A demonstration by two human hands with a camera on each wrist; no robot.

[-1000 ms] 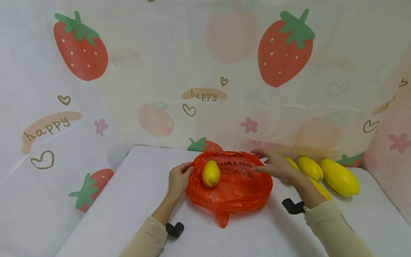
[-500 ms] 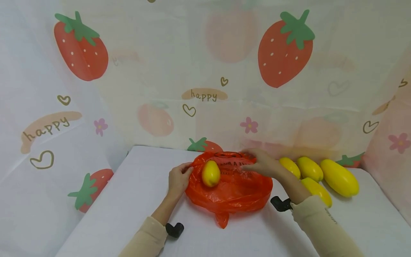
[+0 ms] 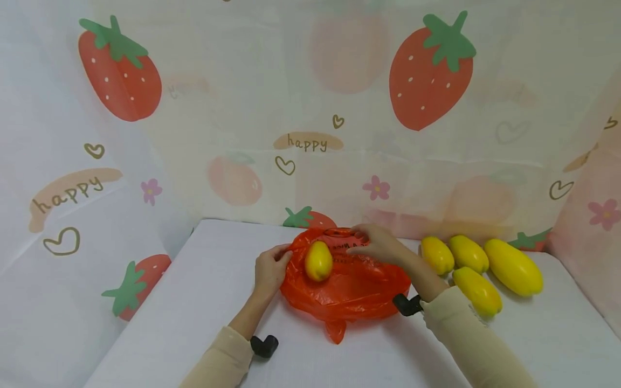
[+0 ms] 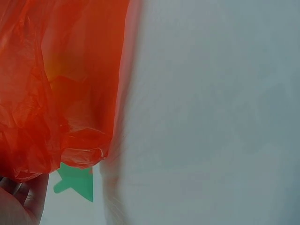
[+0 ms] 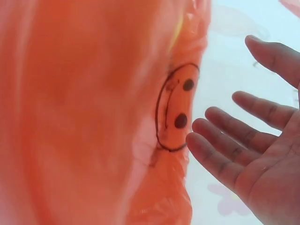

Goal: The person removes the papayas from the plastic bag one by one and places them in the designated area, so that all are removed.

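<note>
A red plastic bag (image 3: 359, 288) with dark print lies spread on the white table, its mouth facing up. One oval yellow fruit (image 3: 318, 262) is in the left part of its mouth. My left hand (image 3: 269, 271) pinches the bag's left edge between thumb and fingers; in the left wrist view only part of that hand (image 4: 23, 201) shows below the bag. Above the bag's back right part, my right hand (image 3: 380, 246) holds nothing. The right wrist view shows its fingers spread and fairly straight, beside a smiley face (image 5: 177, 110) printed on the bag.
Several yellow fruits lie on the table's right side, among them a larger long one (image 3: 513, 268) and a smaller one (image 3: 477, 291) in front. A strawberry-print cloth (image 3: 310, 183) hangs behind and at both sides. Black mounts sit at both wrists.
My right hand has moved left over the bag, away from the yellow fruits at the right, which are now uncovered. The left hand, the bag and the fruit in it have stayed put.
</note>
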